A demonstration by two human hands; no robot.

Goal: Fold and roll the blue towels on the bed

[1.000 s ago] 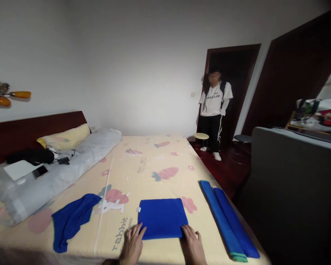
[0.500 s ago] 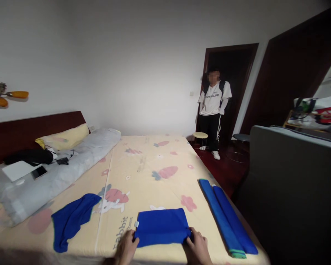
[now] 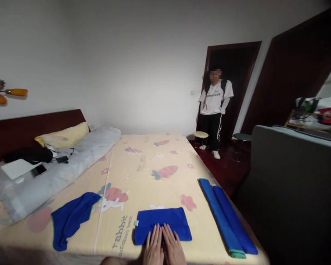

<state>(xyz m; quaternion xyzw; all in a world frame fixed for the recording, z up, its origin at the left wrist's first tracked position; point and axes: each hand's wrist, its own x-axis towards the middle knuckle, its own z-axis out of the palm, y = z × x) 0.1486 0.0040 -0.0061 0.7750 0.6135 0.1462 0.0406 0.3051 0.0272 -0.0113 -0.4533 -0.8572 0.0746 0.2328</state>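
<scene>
A folded blue towel point(image 3: 161, 221) lies on the bed point(image 3: 143, 165) near its front edge. My left hand point(image 3: 153, 247) and my right hand point(image 3: 173, 248) rest side by side on the towel's near edge, fingers stretched flat and pressing on the cloth. Neither hand holds anything. A crumpled blue cloth point(image 3: 71, 217) lies to the left of the towel. Two long rolled blue towels point(image 3: 227, 217) lie side by side along the bed's right edge.
A person in a white shirt point(image 3: 214, 110) stands in the dark doorway beside a small round stool point(image 3: 200, 135). A grey rolled quilt point(image 3: 57, 169), a yellow pillow point(image 3: 63, 137), a phone point(image 3: 38, 170) and a black bag sit at the bed's left. A grey panel point(image 3: 295, 176) stands right.
The towel was folded over toward me and is now narrower. My hands moved from its two near corners to the middle, side by side and flat on it.
</scene>
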